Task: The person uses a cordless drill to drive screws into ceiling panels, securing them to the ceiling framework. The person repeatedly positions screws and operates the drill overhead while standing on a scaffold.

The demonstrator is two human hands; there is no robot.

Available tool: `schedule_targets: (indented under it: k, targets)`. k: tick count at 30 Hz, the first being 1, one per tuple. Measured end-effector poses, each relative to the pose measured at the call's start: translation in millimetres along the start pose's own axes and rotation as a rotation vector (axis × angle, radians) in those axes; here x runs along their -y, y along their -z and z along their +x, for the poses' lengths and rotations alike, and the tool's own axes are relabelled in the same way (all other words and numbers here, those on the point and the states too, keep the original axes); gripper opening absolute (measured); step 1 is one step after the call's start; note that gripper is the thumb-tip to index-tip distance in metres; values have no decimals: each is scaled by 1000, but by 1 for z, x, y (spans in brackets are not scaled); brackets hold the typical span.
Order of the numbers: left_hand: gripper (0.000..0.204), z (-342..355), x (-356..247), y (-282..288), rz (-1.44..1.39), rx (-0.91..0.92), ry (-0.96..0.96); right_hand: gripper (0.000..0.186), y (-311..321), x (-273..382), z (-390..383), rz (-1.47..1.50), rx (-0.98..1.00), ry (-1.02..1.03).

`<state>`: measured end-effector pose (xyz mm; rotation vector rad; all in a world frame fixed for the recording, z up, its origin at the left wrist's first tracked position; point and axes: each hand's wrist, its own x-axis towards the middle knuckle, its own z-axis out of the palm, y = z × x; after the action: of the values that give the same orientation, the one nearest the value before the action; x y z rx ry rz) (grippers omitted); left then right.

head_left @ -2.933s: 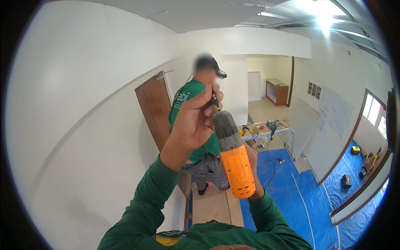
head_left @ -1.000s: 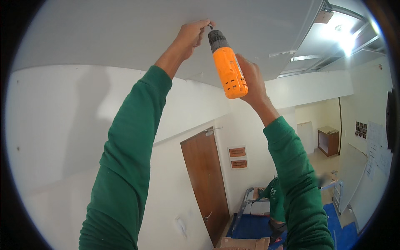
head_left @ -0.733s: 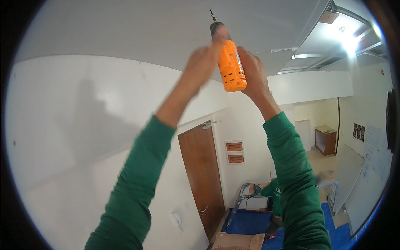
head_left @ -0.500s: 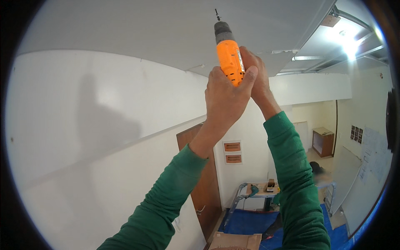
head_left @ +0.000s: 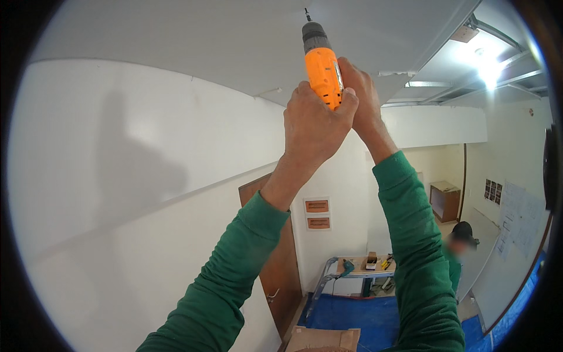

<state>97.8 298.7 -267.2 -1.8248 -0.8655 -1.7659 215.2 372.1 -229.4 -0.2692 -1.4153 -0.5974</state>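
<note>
No wording can be read. At the right of the frame, pale sheets [head_left: 517,211] with faint marks, too small to read, hang on the wall [head_left: 513,141] beside a dark gridded sheet [head_left: 493,191]. Near upper centre, the orange drill [head_left: 321,69] carries a narrow pale label [head_left: 338,76], illegible.

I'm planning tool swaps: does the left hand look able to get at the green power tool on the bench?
Probably not: the left hand cups the orange drill overhead, while the green power tool lies well below and farther off.
</note>
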Motion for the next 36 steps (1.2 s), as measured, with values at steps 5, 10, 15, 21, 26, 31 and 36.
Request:
schedule_targets:
  k: [5,10,15,21,26,31,36]
  targets:
    - [52,4,5,1,57,-15,-31,37,-1,4,2,3,9,-27]
    - [57,4,1,5,2,3,-22,39,-7,-2,1,44,-38,43]
    - [56,4,1,4,38,8,-10,40,-1,2,2,-8,43,-16]
    - [52,3,-3,5,34,-7,-25,41,7,7,3,-56,64,-32]
    - [52,6,-3,4,44,11,-23,39,9,6,5,-41,71,-44]
    - [56,5,-4,8,16,-5,-51,38,14,16,6,-57,66,-31]
    - [56,3,-14,11,6,32,2,41,17,14,6,-91,100,-59]
